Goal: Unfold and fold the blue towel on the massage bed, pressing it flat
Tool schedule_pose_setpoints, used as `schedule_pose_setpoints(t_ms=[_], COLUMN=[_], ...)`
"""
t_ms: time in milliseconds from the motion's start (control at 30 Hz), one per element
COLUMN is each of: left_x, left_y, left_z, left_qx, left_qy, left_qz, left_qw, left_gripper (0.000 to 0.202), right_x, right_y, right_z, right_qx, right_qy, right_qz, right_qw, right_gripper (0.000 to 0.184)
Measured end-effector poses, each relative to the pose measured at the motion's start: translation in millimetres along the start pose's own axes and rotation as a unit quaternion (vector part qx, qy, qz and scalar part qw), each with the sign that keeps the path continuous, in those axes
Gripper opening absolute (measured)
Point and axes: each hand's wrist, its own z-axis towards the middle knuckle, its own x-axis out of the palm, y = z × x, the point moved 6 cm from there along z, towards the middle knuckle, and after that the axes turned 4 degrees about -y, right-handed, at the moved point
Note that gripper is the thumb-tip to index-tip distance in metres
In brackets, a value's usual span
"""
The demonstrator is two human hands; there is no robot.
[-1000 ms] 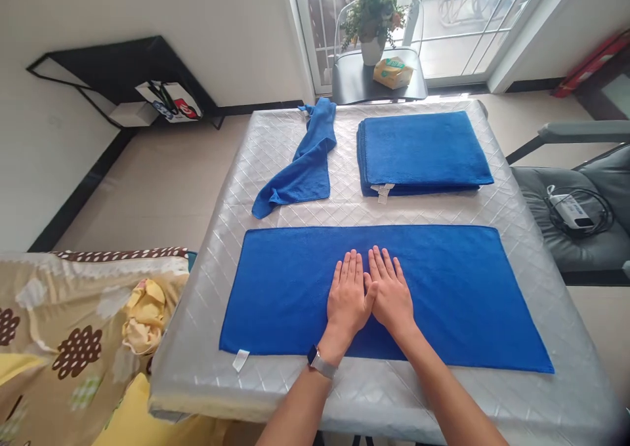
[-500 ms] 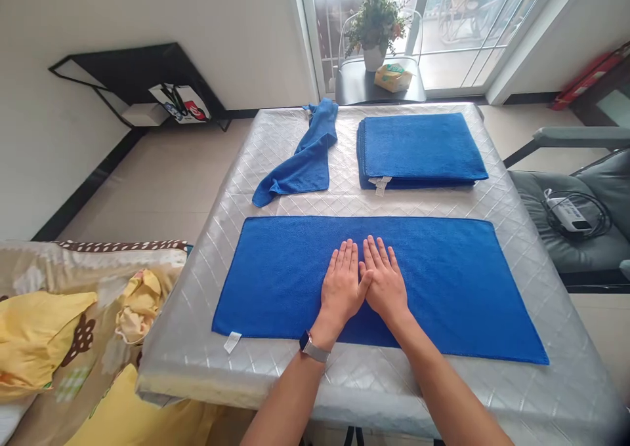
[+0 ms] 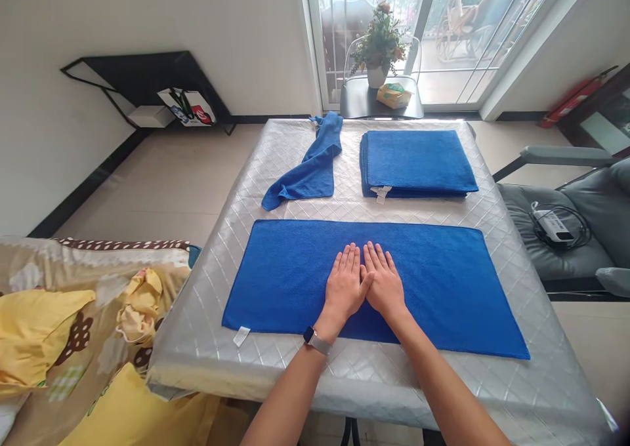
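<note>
A blue towel [image 3: 285,275] lies spread flat across the near part of the table, a white tag [image 3: 241,336] at its near left corner. Both palms rest on its middle: my left hand [image 3: 346,282], with a watch at the wrist, and my right hand [image 3: 384,282] beside it. Their fingers are stretched out flat and point away from me, and the thumbs touch or cross. Neither hand holds anything. Beyond the spread towel, a crumpled blue towel [image 3: 310,170] lies on the left, and a stack of folded blue towels [image 3: 416,161] with tags sits on the right.
A silver quilted cover drapes the table [image 3: 197,347]. Behind it, a chair holds a potted plant [image 3: 378,52] and a yellow packet [image 3: 394,96]. On the right, a grey armchair [image 3: 516,210] holds a power strip [image 3: 554,226]. A bed with yellow cloths [image 3: 39,334] is at left.
The view has shifted slightly, so the table and towels sit a little differently in the picture. Both hands stay flat at the same spot on the towel.
</note>
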Motion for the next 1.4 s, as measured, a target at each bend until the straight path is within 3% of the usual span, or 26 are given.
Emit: schedule_pose_setpoints(t_ms=[100, 200, 300, 533, 600, 700, 800, 867, 933, 1067, 1167, 1267, 1400], left_x=[-1.3, -6.4, -17.5, -55.1, -63.4, -71.1, -77.2, -77.7, -71.0, -41.0, -20.6, -5.5, 3.1], left_y=[5, 26, 71, 215, 239, 250, 238, 216, 179, 78, 28, 13, 24], left_z=[-3, -15, -37, -99, -109, -114, -107, -92, -66, 6, 50, 70, 69], left_qx=[0.008, -0.002, -0.029, -0.131, -0.148, -0.155, -0.162, -0.163, -0.135, 0.013, 0.062, 0.074, 0.066], left_qy=[0.003, 0.005, 0.003, -0.003, 0.0, 0.011, -0.007, -0.03, -0.036, -0.004, -0.005, 0.002, 0.024], left_qz=[0.012, 0.036, 0.058, 0.064, 0.056, 0.052, 0.067, 0.069, 0.055, 0.008, -0.011, -0.017, -0.015], left_qw=[1.0, 0.999, 0.998, 0.989, 0.987, 0.987, 0.984, 0.984, 0.989, 1.0, 0.998, 0.997, 0.997], left_gripper=[0.073, 0.075, 0.076, 0.075, 0.075, 0.077, 0.078, 0.08, 0.08, 0.074, 0.072, 0.073, 0.073], right_x=[0, -5, -15, -45, -53, -63, -72, -74, -69, -39, -13, 5, 8], right_y=[-2, -21, -61, -178, -204, -231, -230, -206, -165, -65, -22, -14, -27], right_z=[-1, -7, -24, -80, -91, -101, -100, -88, -63, 3, 44, 62, 61], right_qx=[-0.004, 0.013, 0.049, 0.129, 0.148, 0.187, 0.203, 0.182, 0.135, 0.001, -0.025, -0.023, -0.023], right_qy=[0.002, -0.007, -0.021, 0.004, 0.015, 0.023, 0.009, -0.008, -0.017, 0.011, 0.038, 0.056, 0.043], right_qz=[-0.008, -0.018, -0.042, -0.12, -0.129, -0.129, -0.127, -0.121, -0.102, -0.03, -0.002, -0.004, -0.012], right_qw=[1.0, 1.0, 0.998, 0.984, 0.98, 0.974, 0.971, 0.976, 0.985, 0.999, 0.999, 0.998, 0.999], right_gripper=[0.057, 0.058, 0.06, 0.066, 0.067, 0.067, 0.067, 0.066, 0.064, 0.058, 0.058, 0.058, 0.059])
